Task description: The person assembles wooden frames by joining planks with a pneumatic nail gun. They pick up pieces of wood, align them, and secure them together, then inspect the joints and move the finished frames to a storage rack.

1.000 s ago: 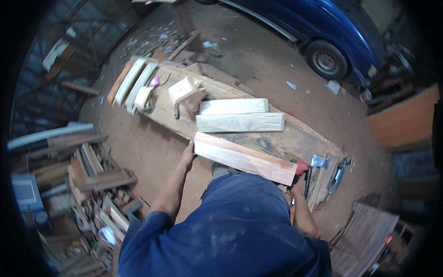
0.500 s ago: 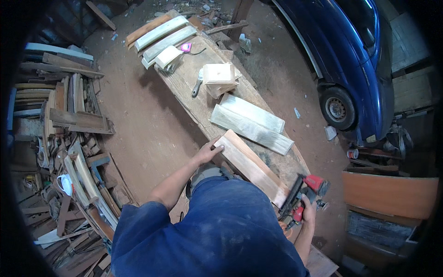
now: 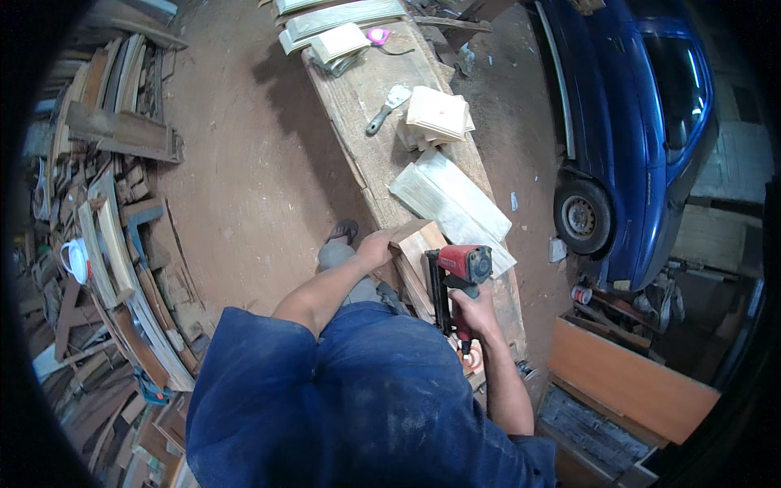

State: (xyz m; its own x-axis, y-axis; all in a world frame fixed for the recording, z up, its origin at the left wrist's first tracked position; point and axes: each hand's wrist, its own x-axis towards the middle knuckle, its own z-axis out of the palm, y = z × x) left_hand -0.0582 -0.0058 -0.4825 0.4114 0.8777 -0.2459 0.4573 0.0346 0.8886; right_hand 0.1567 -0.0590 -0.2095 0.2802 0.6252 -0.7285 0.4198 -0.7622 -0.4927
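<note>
My right hand [image 3: 476, 311] is wrapped round the handle of a red and black nail gun [image 3: 466, 263]. The gun stands over a reddish-brown wooden board piece [image 3: 421, 239] at the near side of the long workbench [image 3: 351, 101]. At the far left end of that piece, my left hand [image 3: 377, 249] grips its edge; the fingertips are partly hidden. Just beyond lie two pale boards [image 3: 446, 205], overlapping. The gun hides part of the wood and the bench below it.
A stack of small wooden blocks [image 3: 438, 114] stands farther up the bench, beside a scraper [image 3: 389, 109]. Beyond are more pale pieces [image 3: 340, 44] and a pink tape measure [image 3: 378, 36]. Timber piles [image 3: 122, 130] line the left; a blue car [image 3: 606, 138] stands at right.
The nail gun in my right hand has moved up and left, over the wooden piece. The piece now appears tilted up, its end face showing under my left hand. The view has shifted.
</note>
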